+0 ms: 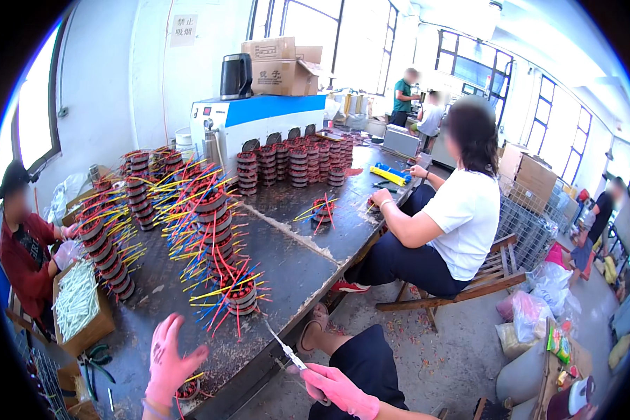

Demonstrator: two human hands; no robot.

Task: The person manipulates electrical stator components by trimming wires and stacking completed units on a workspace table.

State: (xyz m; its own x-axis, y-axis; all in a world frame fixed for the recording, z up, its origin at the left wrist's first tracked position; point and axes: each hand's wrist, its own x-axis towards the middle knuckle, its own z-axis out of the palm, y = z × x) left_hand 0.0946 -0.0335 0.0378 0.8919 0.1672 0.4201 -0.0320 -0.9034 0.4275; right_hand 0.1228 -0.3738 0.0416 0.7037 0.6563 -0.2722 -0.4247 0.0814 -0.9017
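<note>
My left hand (173, 358), in a pink glove, is open with thumb and fingers apart above the table's near edge. Just below it lies a wound motor stator (187, 388), partly hidden by the hand. My right hand (339, 389), also pink-gloved, is closed around a slim pointed metal tool (287, 348); its exact kind is unclear. The tool's tip points toward a nearby stator (241, 297) with red coils and loose red, yellow and blue leads. Behind that rises a tall stack of similar stators (215, 220), their leads sticking out.
Pliers (99, 355) and a box of pale sticks (77, 301) are at left, near a person in dark red (28, 238). A co-worker in white (465, 210) sits across the table's right edge. More stator stacks (297, 164) line the blue-white machine (259, 112).
</note>
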